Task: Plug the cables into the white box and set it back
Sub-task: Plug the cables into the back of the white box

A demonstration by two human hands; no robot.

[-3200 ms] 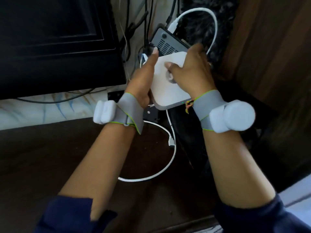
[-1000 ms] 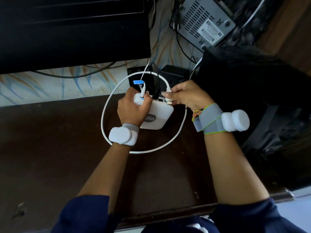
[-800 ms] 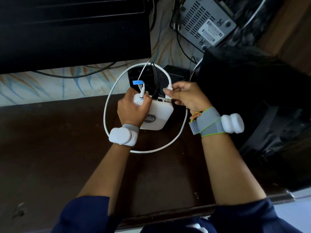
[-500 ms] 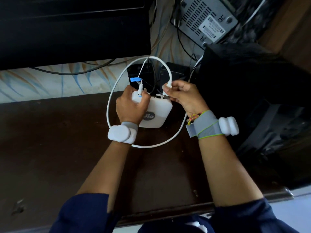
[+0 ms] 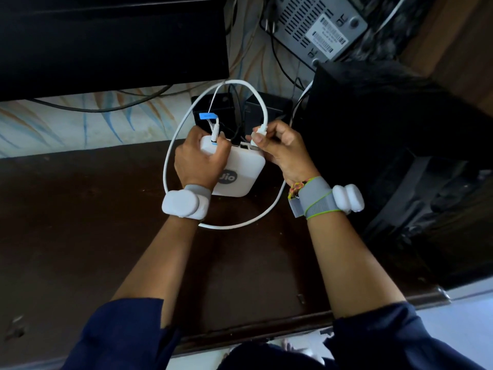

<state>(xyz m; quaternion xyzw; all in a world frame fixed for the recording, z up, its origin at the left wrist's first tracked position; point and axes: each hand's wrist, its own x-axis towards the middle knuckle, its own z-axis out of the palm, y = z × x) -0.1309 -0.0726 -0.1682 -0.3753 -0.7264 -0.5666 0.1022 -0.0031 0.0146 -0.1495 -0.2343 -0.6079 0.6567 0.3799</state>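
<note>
The white box [image 5: 241,172] lies flat on the dark wooden desk [image 5: 80,222], logo up, ports facing away from me. My left hand [image 5: 198,162] grips its left side. A thin white cable with a blue tag [image 5: 208,116] and a black cable [image 5: 236,121] sit in its back ports. My right hand [image 5: 278,148] pinches the white plug [image 5: 261,133] of a thick white cable [image 5: 170,156], held just above the box's right rear corner. That cable loops wide around the box and both hands.
A black screen [image 5: 106,38] fills the upper left. A grey router [image 5: 320,25] hangs at the top right with dark cables. Two black adapters [image 5: 213,108] sit behind the box. A large black object [image 5: 386,156] stands close on the right.
The box came down from near the router onto the desk. Over the last second my right hand has lifted the white plug slightly up off the box's rear edge.
</note>
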